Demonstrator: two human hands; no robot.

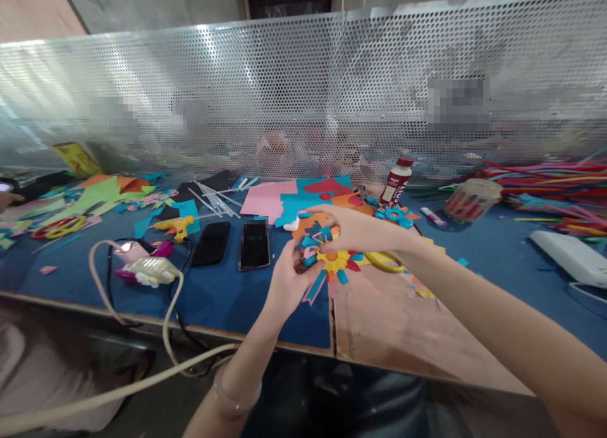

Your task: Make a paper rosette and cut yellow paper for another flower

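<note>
A paper flower (333, 262) with a yellow pleated centre and blue, red, orange and pink strips sits between my hands, above the table's front part. My left hand (290, 277) closes on its left side, thumb along the lower edge and fingers curled behind. My right hand (353, 228) arches over the top with its fingers bent down onto the upper left strips; the fingertips are partly hidden. Just to the right of the flower lies a yellow-handled pair of scissors (386, 263), partly covered by my right arm. Behind my hands are blue, pink, red and orange paper sheets (269, 198).
Two phones (211, 243) and a yellow glue gun (176, 227) lie to the left, near a power strip (150, 268) with cords. A bottle (396, 182), a jar (472, 200) and a white box (571, 256) stand right. A perforated metal screen (294, 97) closes the back.
</note>
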